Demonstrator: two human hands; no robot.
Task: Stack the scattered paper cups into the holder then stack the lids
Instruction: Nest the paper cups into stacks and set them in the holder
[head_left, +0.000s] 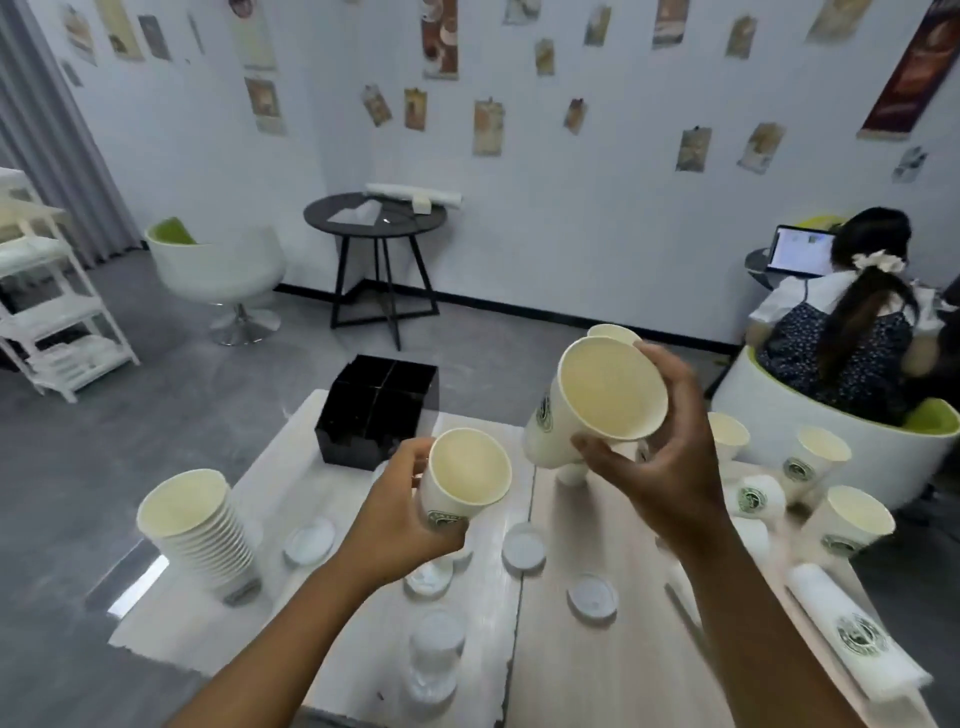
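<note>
My left hand (402, 512) grips a single white paper cup (465, 480) with a green logo, mouth tilted toward me, above the table's middle. My right hand (670, 452) holds a larger paper cup (597, 400) lifted and tilted, and a second cup rim (613, 332) shows just behind it. A tall stack of nested cups (200, 525) stands at the table's left edge. The black compartmented holder (376, 410) sits at the far left of the table. Loose cups (813, 462) (852, 519) (756, 496) lie and stand at the right. Flat white lids (310, 540) (523, 545) (592, 595) are scattered on the table.
A stack of clear lids (435, 657) stands near the front edge. A plastic sleeve of cups (857, 639) lies at the front right. A person sits in a white chair (831, 431) beyond the table's right side. The light wooden table (597, 670) has floor on its left.
</note>
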